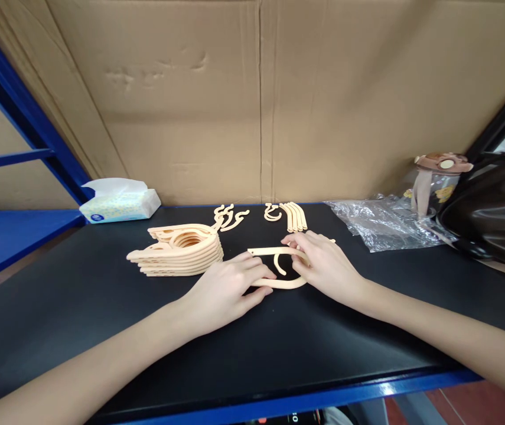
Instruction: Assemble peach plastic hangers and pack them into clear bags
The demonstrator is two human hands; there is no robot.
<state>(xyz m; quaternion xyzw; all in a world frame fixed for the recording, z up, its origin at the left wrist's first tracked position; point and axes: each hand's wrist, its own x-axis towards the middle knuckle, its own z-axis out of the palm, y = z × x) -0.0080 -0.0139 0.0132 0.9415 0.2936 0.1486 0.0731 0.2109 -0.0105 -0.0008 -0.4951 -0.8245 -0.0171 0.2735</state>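
A cream plastic folding hanger (284, 284) lies in front of me, its two arms folded towards the left and a curved piece between them. My left hand (230, 286) is closed on the near arm at its left end, thumb below and fingers above. At the hanger's right end, the fingers of my right hand (325, 262) are closed around the joint, which they mostly hide. Beside my left hand stands a stack of folded cream hangers (181, 260). Behind the hands lie loose cream hooks (234, 219), small curved hooks (271, 212) and several hanger arms (295, 218).
The black tabletop (279, 354) has a blue front edge. A tissue pack (119, 203) stands at the back left. On the right are a clear plastic bag (376, 224), a drink bottle (440, 183) and a dark bag (495, 206). Cardboard (323, 106) walls the back.
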